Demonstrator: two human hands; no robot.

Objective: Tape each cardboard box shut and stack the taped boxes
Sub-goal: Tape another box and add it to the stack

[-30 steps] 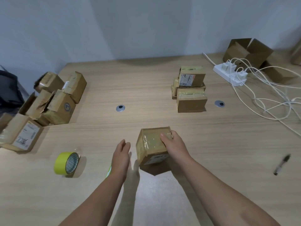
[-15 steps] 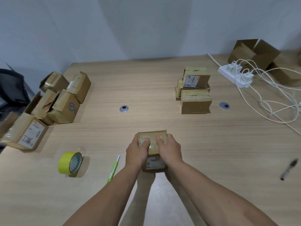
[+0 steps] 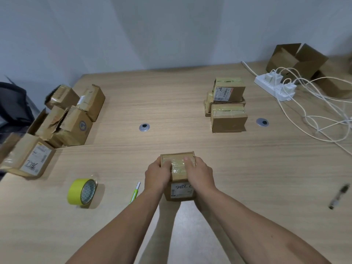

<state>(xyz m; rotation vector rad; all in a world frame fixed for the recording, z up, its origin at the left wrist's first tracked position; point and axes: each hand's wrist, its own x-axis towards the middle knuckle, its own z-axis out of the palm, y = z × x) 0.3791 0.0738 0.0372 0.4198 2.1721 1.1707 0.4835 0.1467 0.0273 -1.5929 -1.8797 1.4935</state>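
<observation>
The small cardboard box [image 3: 180,189] sits on the table [image 3: 266,178] right in front of you, near the middle of its front part. It has glossy tape across its top and a white handwritten label on the face turned toward you. Your left hand [image 3: 156,177] clasps its left side and your right hand [image 3: 200,175] its right side. The fingers of both curl over the upper edges so that their tips lie on the taped top, a strip of tape showing between them. Just left of your left wrist lies a green cutter [image 3: 134,194], and further left a yellow tape roll [image 3: 81,191] stands on its edge. Beyond the box on the right, well apart from it, is the stack of taped boxes [image 3: 229,90], where one labelled box sits on top of a lower one. Another taped box [image 3: 228,121] stands on the table just in front of them, touching or nearly so. At the far left a pile of untaped boxes [image 3: 74,119] leans together with flaps loose, and a labelled box [image 3: 30,159] sits at the table's left edge. Two round metal grommets [image 3: 144,127] are set into the tabletop. At the far right, a white power strip [image 3: 274,86] trails tangled white cables [image 3: 312,119] in front of some open boxes [image 3: 297,60], and a dark pen [image 3: 339,196] lies near the right edge.
</observation>
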